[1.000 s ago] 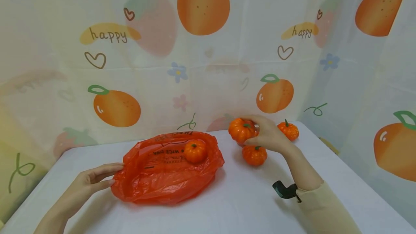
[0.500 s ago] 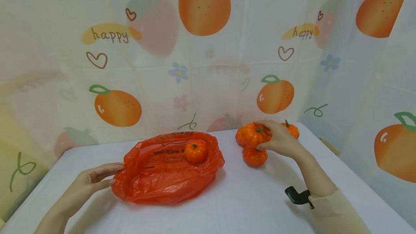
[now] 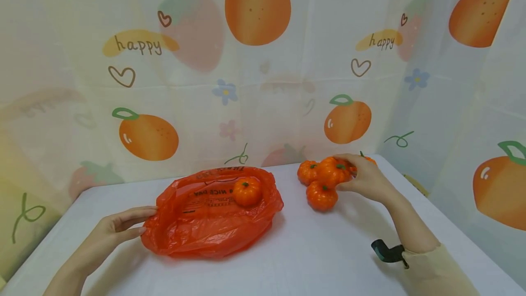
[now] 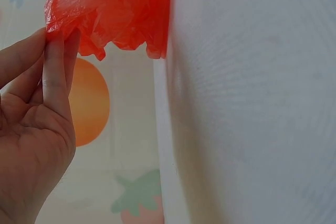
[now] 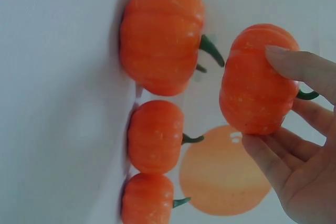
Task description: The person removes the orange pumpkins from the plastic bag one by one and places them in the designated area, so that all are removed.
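Observation:
A small toy pumpkin with a green stem is in my right hand, raised off the table. In the right wrist view, thumb and fingers grip that pumpkin from two sides. Three more pumpkins rest on the table about it: a front one, one at back left, and one at back right mostly behind my hand. My left hand pinches the left rim of a red plastic bag; the left wrist view shows the bag's edge between its fingers. Another pumpkin lies inside the bag.
The table has a white cover. A fruit-printed curtain hangs right behind its back edge and along the right side. A dark wrist camera sits at my right sleeve.
My right hand has moved to the right with the gripped pumpkin, away from the bag. The back left pumpkin has come into view. My left hand and the bag have stayed put.

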Tool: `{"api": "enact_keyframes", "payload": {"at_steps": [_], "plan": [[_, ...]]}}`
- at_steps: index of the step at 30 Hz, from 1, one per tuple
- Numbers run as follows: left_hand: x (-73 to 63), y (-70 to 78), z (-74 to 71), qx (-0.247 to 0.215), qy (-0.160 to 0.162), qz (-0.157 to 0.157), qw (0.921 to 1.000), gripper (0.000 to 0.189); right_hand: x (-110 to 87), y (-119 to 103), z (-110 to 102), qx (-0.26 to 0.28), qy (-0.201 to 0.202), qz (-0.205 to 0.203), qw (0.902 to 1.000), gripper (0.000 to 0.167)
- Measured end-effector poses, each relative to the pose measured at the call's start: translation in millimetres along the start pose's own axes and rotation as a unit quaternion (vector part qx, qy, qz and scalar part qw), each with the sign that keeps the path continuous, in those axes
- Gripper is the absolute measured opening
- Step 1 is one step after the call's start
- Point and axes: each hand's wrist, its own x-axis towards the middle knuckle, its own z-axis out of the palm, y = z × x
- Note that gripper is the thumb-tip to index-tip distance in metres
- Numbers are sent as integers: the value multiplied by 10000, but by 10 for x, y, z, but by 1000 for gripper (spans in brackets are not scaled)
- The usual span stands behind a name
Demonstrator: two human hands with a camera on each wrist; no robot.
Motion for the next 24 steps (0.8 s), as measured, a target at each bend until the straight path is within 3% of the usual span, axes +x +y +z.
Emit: {"api": "enact_keyframes", "payload": {"at_steps": [13, 24], "plan": [[1, -6, 1, 37, 8, -38, 10000, 38, -80, 217, -101, -395, 35, 319, 9987, 72], [-5, 14, 7, 22, 18, -92, 10000, 38, -87, 347, -106, -576, -256, 517, 9967, 76]]}}
